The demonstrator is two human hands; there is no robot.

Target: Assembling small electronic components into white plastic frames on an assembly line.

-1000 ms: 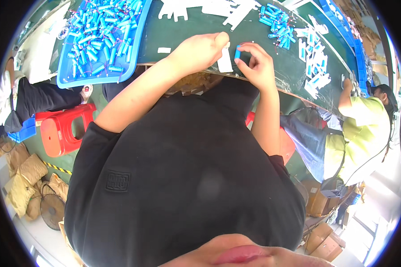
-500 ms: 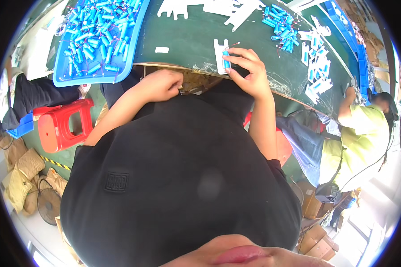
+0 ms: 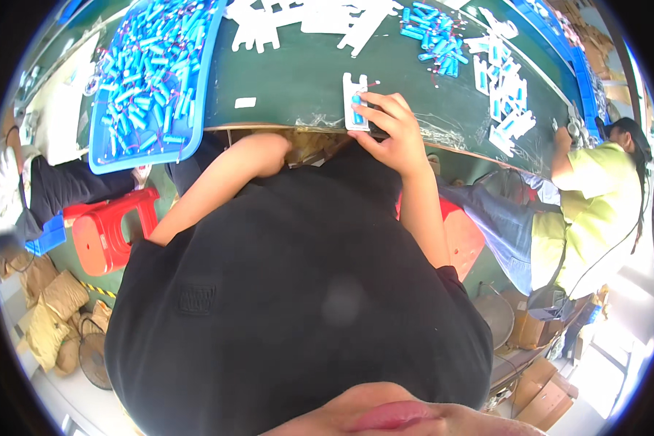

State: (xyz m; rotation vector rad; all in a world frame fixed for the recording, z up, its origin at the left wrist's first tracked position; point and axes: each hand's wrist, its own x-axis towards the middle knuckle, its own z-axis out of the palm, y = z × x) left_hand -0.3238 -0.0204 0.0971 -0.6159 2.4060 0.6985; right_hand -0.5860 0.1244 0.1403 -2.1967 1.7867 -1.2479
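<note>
Right hand [image 3: 397, 139]: partly curled, thumb spread apart from the fingers. Fingertips rest on a small blue cylinder with a thin wire [image 3: 357, 115], thumb sits at the lower end of a flat white plastic holder with a notched top [image 3: 348, 93]. Cannot tell whether it pinches the pair or only presses down. Cylinder lies lengthwise on the holder; holder lies on the dark green tabletop [image 3: 298, 83], near its front edge, notched end pointing away from the person.

Left hand [image 3: 272, 154]: fingers curled in, down by the table's front edge, beside the opening with brownish material [image 3: 309, 142]. Fingertips hidden, so cannot tell how closed it is or whether it has hold of anything.

Around them: blue plastic tray [image 3: 206, 91] at left, heaped with more blue cylinders [image 3: 156, 73]. Small white rectangular piece [image 3: 245, 102] between tray and holder. Loose white notched plastic pieces [image 3: 330, 19] at the far side. Smaller pile of blue cylinders with wires [image 3: 436, 40] beyond the right hand; further right, a cluster of white holders with blue cylinders [image 3: 507, 91].
</note>
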